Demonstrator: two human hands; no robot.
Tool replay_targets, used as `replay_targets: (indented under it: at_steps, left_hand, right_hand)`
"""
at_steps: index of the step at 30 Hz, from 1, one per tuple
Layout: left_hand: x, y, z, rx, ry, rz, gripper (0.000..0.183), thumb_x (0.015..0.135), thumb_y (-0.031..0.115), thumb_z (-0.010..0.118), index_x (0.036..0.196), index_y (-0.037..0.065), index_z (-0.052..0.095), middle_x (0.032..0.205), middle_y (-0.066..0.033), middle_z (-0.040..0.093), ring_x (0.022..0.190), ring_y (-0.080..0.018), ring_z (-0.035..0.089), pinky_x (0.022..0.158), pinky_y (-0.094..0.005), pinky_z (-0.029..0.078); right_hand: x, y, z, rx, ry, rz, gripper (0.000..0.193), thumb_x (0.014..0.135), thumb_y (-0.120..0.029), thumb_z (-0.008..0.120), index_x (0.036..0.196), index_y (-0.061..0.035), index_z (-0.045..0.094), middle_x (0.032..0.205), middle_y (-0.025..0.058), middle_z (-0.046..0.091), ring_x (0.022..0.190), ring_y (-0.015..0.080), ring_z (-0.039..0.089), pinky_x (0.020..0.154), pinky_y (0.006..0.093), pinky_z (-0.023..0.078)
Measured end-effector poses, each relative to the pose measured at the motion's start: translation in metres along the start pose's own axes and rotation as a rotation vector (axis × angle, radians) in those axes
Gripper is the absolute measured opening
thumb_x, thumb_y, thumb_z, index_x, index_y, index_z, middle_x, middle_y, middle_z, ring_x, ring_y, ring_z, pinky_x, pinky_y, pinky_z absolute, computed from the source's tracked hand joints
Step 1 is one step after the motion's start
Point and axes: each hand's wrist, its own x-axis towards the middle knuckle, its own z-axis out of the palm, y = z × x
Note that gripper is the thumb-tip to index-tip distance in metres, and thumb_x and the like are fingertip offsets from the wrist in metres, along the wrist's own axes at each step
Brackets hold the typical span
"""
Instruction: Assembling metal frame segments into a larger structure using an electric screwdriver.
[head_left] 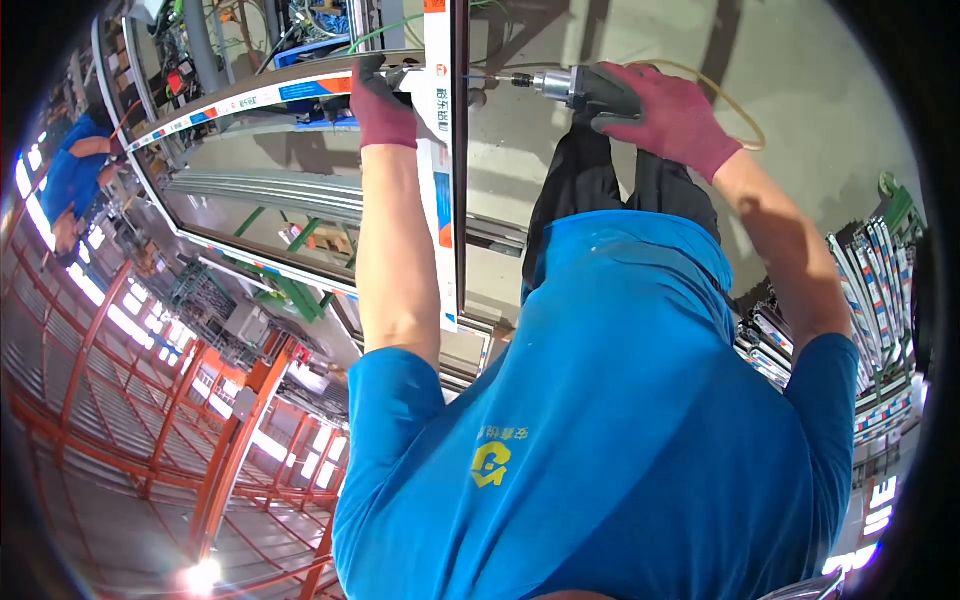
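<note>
My right hand point(672, 115), in a maroon and dark grey glove, is closed around a drill point(553, 84) with a silver body. The drill's thin bit points left at the dark side face of an upright metal frame bar point(444, 200) covered in printed white, blue and orange film. Whether the tip touches the bar is too small to tell. My left hand point(384, 108), gloved alike, grips the frame where a crossbar point(285, 92) meets that upright. Part of its fingers is hidden behind the bar.
A yellowish hose point(755, 125) loops behind my right hand. Stacked film-covered profiles point(875, 290) stand at the right. Long grey profiles point(270, 188) lie beyond the frame, near green supports point(293, 290). Another person in blue point(72, 175) is at the far left.
</note>
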Motion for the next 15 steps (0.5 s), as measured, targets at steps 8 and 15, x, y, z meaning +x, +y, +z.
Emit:
replay_targets:
  at_steps: [8,15]
  left_hand:
    - [0.023,-0.002,-0.019,-0.015,-0.005,0.004,0.02,0.084,0.016,0.071,0.095,0.002,0.062,0.092,-0.0082,0.057,0.081,-0.0255,0.066,0.075,-0.0376,0.061]
    - [0.034,-0.007,-0.029,-0.028,-0.051,0.015,0.021,0.084,0.018,0.071,0.097,0.002,0.064,0.093,-0.0081,0.059,0.083,-0.0249,0.065,0.077,-0.0362,0.06]
  right_hand:
    - [0.001,-0.02,0.002,0.119,-0.059,0.121,0.075,0.085,-0.056,0.074,0.147,-0.0188,0.053,0.129,0.0123,0.067,0.119,0.0342,0.065,0.104,0.0445,0.051]
    - [0.015,-0.018,0.009,0.014,-0.077,0.1,0.077,0.085,-0.057,0.073,0.148,-0.0185,0.051,0.127,0.0141,0.066,0.116,0.0351,0.067,0.101,0.046,0.053]
